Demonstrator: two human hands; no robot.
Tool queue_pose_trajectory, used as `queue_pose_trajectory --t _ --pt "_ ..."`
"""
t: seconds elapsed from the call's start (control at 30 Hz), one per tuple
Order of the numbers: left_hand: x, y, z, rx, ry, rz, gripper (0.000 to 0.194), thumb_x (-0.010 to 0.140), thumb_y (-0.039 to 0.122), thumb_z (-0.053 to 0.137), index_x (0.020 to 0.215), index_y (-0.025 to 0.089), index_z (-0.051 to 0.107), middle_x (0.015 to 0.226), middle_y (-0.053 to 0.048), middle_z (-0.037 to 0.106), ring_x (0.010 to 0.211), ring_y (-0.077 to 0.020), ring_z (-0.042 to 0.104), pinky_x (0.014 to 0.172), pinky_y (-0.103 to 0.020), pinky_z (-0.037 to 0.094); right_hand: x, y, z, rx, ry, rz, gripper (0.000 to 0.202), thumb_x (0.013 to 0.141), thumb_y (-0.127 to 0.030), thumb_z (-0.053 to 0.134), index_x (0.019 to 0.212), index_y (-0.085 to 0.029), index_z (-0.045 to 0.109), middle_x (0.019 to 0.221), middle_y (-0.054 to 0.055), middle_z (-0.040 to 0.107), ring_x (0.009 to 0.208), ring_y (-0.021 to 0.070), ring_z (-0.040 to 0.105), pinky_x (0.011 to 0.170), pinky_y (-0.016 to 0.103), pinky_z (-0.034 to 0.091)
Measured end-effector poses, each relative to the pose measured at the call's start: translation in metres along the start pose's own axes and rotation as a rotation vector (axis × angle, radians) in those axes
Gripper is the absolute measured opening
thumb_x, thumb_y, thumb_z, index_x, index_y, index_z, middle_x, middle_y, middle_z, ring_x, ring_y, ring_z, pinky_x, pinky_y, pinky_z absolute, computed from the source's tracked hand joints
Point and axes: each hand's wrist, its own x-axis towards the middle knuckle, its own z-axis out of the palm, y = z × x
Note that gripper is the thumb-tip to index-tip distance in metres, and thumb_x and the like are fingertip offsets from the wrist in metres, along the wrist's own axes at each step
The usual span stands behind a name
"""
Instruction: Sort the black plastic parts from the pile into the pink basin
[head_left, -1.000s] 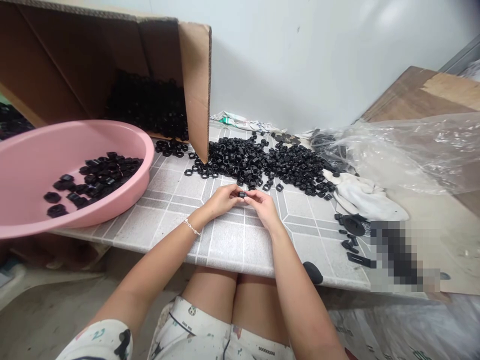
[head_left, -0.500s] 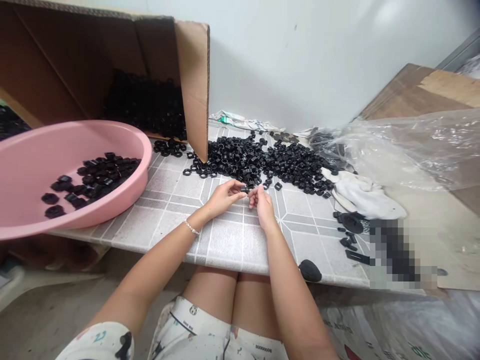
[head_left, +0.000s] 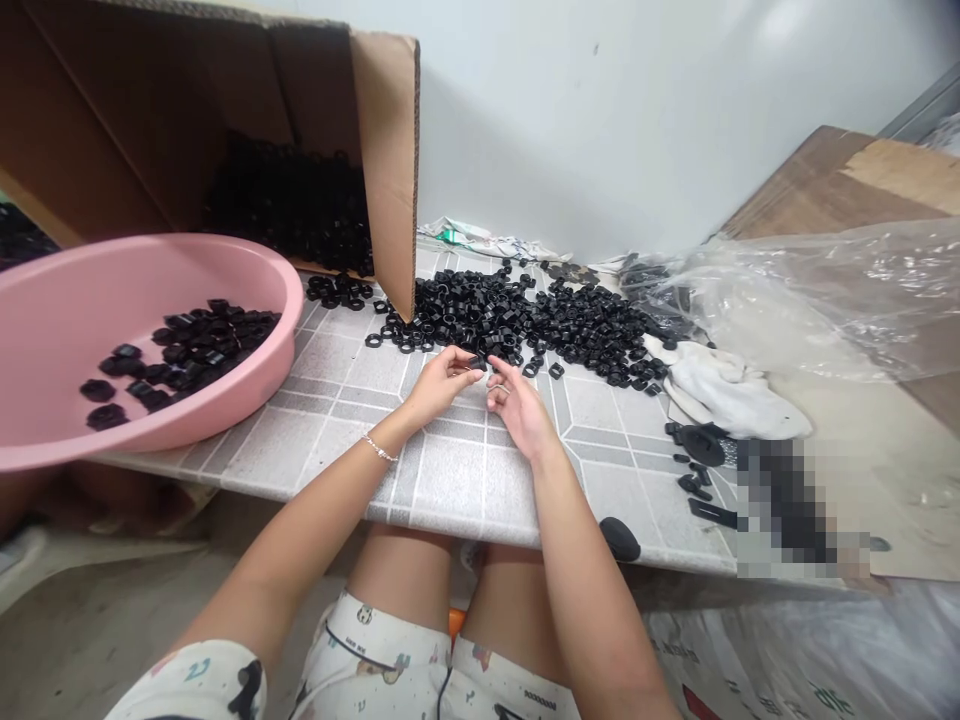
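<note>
My left hand (head_left: 441, 388) pinches a small black plastic nut (head_left: 478, 363) between thumb and fingertips, just above the tabletop. From the other side my right hand (head_left: 520, 408) comes close to it. Its index finger reaches towards the nut, and I cannot tell whether it touches. The other right fingers are loosely bent and apart, with nothing plain to see in them. Right behind both hands lies a heap of black ring-shaped nuts (head_left: 480, 310), spreading to the right along the table (head_left: 457, 470).
At left a pink basin (head_left: 247, 420) holds several black pieces. A tipped cardboard box (head_left: 394, 160) full of black nuts stands behind it. To the right lie a white cloth (head_left: 731, 390), clear plastic sheeting (head_left: 825, 290) and loose black parts (head_left: 701, 445). A black rounded piece (head_left: 619, 539) sits at the front edge.
My right hand has opened out, its index finger now stretched towards the nut. My left hand has shifted slightly up and left, and the nut shows more clearly in its fingertips.
</note>
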Motion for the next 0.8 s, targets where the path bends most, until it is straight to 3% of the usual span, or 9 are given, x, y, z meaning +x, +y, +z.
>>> queue_pose_trajectory --t 0.17,0.33,0.5,0.6,0.7,0.8 --pt "0.002 -0.001 -0.003 0.086 0.070 0.016 0.027 0.073 0.029 0.069 0.093 0.016 0.055 0.094 -0.004 0.061 0.090 -0.0163 0.058 0.087 -0.033 0.046 0.001 -0.001 -0.001 0.012 0.113 -0.053 0.042 0.082 -0.057 0.053 0.062 -0.021 0.057 0.057 -0.001 0.049 0.053 0.0113 0.047 0.054 0.027 0.042" --pt "0.000 -0.001 0.000 0.105 0.015 0.022 0.026 0.073 0.028 0.069 0.092 0.016 0.056 0.096 -0.004 0.061 0.091 -0.0166 0.059 0.086 -0.032 0.046 -0.001 -0.004 0.004 -0.011 -0.008 0.045 0.039 0.080 -0.055 0.055 0.100 -0.023 0.066 0.070 -0.001 0.059 0.056 0.0107 0.050 0.054 0.026 0.041" --pt "0.001 0.000 0.000 0.119 0.055 -0.007 0.028 0.071 0.030 0.070 0.092 0.016 0.057 0.095 -0.004 0.062 0.089 -0.0164 0.059 0.085 -0.032 0.046 0.002 -0.002 -0.001 -0.026 0.142 -0.024 0.039 0.082 -0.055 0.050 0.073 -0.020 0.063 0.056 -0.002 0.050 0.052 0.0110 0.045 0.053 0.026 0.039" --pt "-0.001 0.007 0.000 0.030 -0.076 -0.075 0.032 0.073 0.038 0.070 0.090 0.015 0.058 0.090 -0.004 0.063 0.083 -0.0158 0.060 0.081 -0.032 0.047 0.002 0.001 -0.002 -0.107 0.171 -0.097 0.032 0.082 -0.053 0.051 0.082 -0.023 0.060 0.061 -0.003 0.049 0.053 0.0108 0.045 0.053 0.025 0.037" --pt "-0.005 0.016 0.002 -0.052 -0.233 -0.129 0.037 0.074 0.046 0.068 0.088 0.013 0.060 0.084 -0.004 0.064 0.077 -0.0149 0.060 0.077 -0.031 0.048 0.000 0.003 0.003 -0.182 0.085 -0.165 0.027 0.079 -0.050 0.057 0.088 -0.024 0.055 0.068 -0.004 0.051 0.058 0.0111 0.048 0.055 0.025 0.039" --pt "-0.008 0.019 0.004 -0.081 -0.297 -0.153 0.041 0.075 0.051 0.067 0.084 0.012 0.062 0.080 -0.005 0.065 0.076 -0.0148 0.060 0.077 -0.031 0.048 -0.004 0.003 0.007 -0.263 0.019 -0.222 0.024 0.078 -0.047 0.057 0.084 -0.024 0.050 0.072 -0.003 0.051 0.064 0.0121 0.050 0.059 0.025 0.041"
